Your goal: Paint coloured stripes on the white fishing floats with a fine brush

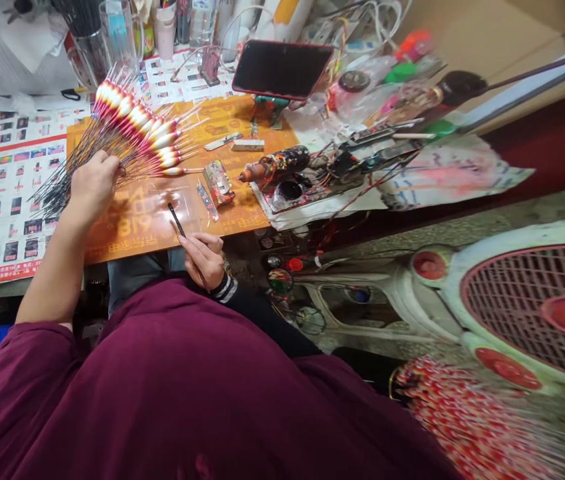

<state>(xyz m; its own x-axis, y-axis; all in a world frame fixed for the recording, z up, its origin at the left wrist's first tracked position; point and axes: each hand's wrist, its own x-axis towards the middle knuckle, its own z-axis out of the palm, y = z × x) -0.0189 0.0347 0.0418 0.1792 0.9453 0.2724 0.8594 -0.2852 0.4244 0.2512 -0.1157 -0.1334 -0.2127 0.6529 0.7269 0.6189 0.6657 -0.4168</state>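
Observation:
A fan of several fishing floats [147, 127], red, yellow and white with thin dark stems, lies across the left part of the orange board [127, 227]. My left hand [96, 177] is closed over the stems at the near side of the fan, its fingertips pinched at a float's stem. How many stems it grips I cannot tell. Near the board's front edge, my right hand [205, 257] holds a slim dark paintbrush [176, 219] between thumb and fingers. The brush tip points away from me, over a clear sheet, apart from the floats.
A phone [282, 69] stands propped at the back. On the right lie a paint-spotted tool [282, 163], a speckled block [219, 183] and a stained cloth [457, 173]. Glass mugs [117, 40] stand at back left. A fan [532, 300] and red-white floats [462, 413] are at lower right.

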